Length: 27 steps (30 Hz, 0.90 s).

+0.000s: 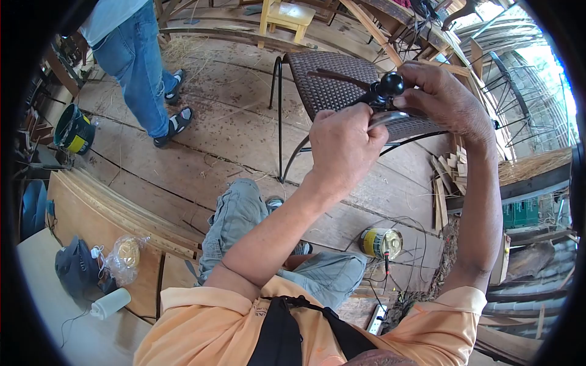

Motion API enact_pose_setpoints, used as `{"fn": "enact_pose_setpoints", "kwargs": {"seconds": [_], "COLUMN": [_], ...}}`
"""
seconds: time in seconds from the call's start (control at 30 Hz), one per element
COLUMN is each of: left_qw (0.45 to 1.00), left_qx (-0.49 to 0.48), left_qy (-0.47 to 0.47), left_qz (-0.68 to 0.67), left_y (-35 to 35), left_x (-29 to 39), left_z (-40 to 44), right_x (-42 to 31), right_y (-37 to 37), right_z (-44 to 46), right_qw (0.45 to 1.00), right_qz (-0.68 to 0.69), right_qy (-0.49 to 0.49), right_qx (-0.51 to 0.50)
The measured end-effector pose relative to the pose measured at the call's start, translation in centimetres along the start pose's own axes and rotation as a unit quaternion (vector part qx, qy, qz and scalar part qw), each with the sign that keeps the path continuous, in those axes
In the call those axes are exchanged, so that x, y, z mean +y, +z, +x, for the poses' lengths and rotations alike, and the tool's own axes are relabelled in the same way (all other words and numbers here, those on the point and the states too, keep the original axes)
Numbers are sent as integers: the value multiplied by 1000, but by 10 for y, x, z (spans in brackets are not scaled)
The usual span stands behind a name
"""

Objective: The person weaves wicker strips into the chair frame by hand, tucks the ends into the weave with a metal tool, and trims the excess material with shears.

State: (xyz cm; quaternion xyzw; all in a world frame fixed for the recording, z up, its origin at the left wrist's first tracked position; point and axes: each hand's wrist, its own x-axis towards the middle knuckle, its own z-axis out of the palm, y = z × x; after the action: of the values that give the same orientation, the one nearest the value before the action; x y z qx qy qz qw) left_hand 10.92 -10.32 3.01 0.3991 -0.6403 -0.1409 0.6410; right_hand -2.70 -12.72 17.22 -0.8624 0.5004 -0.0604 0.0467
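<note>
The left hand grips a black-knobbed tool over the woven seat edge; the right hand hugs it, hold unclear.

The black knob gleams smooth and glossy from here; the woven seat looks like plastic, the floor rough, matt wood, the tin shiny metal.

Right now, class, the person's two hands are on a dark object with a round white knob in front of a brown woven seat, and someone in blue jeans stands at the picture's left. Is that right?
No: the round knob is black, not white, as the head view shows. The rest is correct: the left hand and right hand are on the dark object.
</note>
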Motion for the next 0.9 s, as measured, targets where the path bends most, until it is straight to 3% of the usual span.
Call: {"fn": "enact_pose_setpoints", "kwargs": {"seconds": [0.13, 0.27, 0.37, 0.4, 0.47, 0.5, 0.57, 0.6, 0.63, 0.7, 0.73, 0.83, 0.87, 0.9], "left_qw": [987, 928, 906, 902, 893, 905, 924, 934, 965, 991, 986, 981, 971, 977], "left_qx": [-45, -77, -88, -93, -111, -138, -186, -167, -132, -69, -110, -179, -196, -173], "left_qy": [-105, -252, -295, -294, -309, -293, -266, -282, -183, 8, 72, 67, 38, 71], "left_qz": [-109, -261, -290, -303, -307, -276, -204, -140, -132, -113, -105, -27, 131, 105], "left_y": [-2, 0, -5, -4, -12, -17, -33, -44, -46, -45, -43, -37, -41, -37], "left_x": [0, 2, 5, -4, 0, -2, -16, -16, -20, -30, -31, -17, -12, -22], "left_z": [-5, -15, -18, -17, -9, -5, 3, 6, 13, 23, 33, 42, 43, 43], "right_x": [-15, -23, -19, -25, -14, -7, -19, -11, -6, -23, -24, -44, -55, -71], "right_y": [3, 8, 20, 20, 27, 27, 35, 49, 68, 115, 151, 263, 295, 316], "right_z": [0, 0, 1, -1, -12, -15, -49, -62, -77, -101, -112, -153, -175, -200], "right_qw": [999, 995, 995, 992, 961, 933, 848, 807, 786, 750, 732, 690, 665, 631], "right_qz": [-25, -34, -15, -34, 25, 54, 167, 143, 206, 347, 413, 496, 531, 540], "right_qy": [40, 91, 26, 49, -35, -85, 19, 22, 5, 87, 131, 290, 325, 353], "right_qx": [5, 11, 98, 112, 273, 347, 503, 572, 582, 556, 526, 440, 412, 429]}}
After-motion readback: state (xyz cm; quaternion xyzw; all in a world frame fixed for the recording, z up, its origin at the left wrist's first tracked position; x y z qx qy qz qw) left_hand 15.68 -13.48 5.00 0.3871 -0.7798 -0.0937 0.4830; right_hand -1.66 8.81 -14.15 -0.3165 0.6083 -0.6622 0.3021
